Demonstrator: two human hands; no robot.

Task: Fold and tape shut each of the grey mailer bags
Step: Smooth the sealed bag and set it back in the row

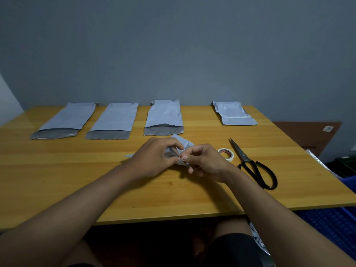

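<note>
Tabletop: a wide wooden top that carries everything; its near half is bare wood.
Open mailer bags: three grey bags lie flat in a row along the far left and middle, dark flaps unfolded toward the person and untaped.
Finished bag: at the far right, apart from the row, shorter, with a pale strip across its folded edge; it looks folded and taped.
Bag in hand: mid-tabletop, just in front of the third open bag, crumpled and lifted between both hands.
Left hand: its grip is clamped on the crumpled bag's near edge.
Right hand: fingertips pinched together on the same edge, touching the left hand's; whether they also hold a bit of tape is too small to tell.
Scissors: black, blades together, lying just right of the right hand.
Tape roll: white, flat, between the right hand and the scissors.
Risk: the slick film may spring open if either pinch loosens, giving a crooked fold; any tape could stick to fingers or wrinkle.
Writing: a red mark on the roll's core and a small sticker on the brown board at right, both unreadable.
</note>
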